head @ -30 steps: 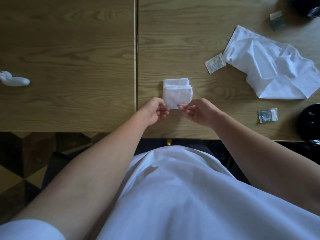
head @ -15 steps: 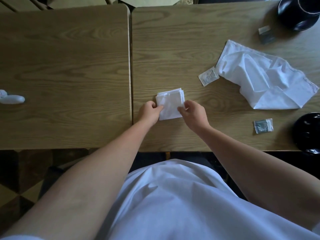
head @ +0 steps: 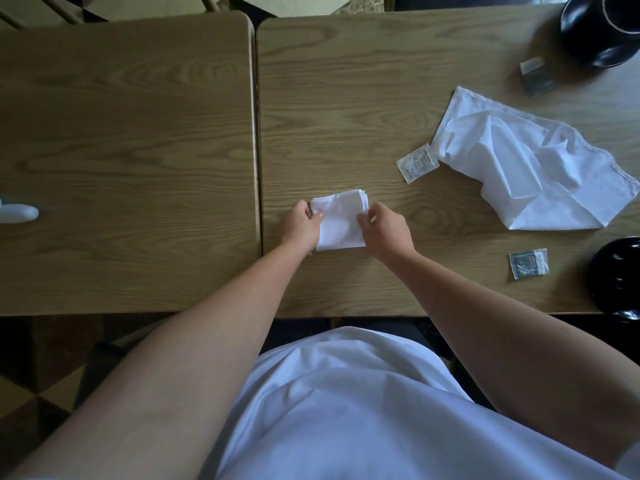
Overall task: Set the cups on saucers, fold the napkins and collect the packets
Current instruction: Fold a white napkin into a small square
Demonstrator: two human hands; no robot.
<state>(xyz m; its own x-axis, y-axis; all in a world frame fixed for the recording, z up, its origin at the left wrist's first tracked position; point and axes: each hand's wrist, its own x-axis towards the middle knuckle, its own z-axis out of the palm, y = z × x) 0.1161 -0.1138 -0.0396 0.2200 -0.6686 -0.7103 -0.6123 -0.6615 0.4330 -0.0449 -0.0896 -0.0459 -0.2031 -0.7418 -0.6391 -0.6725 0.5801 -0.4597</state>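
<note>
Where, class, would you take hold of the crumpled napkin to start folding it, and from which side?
Probably the far-left corner of the crumpled napkin, coming from the left. That corner lies flat with clean hemmed edges, while the middle is bunched. A white packet touches the left edge, so stay clear of it.

Two wooden tables stand side by side. The left table [head: 121, 161] bears a white object [head: 19, 213] at its edge. The right table [head: 346, 98] carries a folded napkin [head: 341, 220], a crumpled napkin [head: 526, 164], three packets [head: 417, 163] [head: 529, 264] [head: 536, 76] and black crockery [head: 599, 32] [head: 620, 278].
</note>
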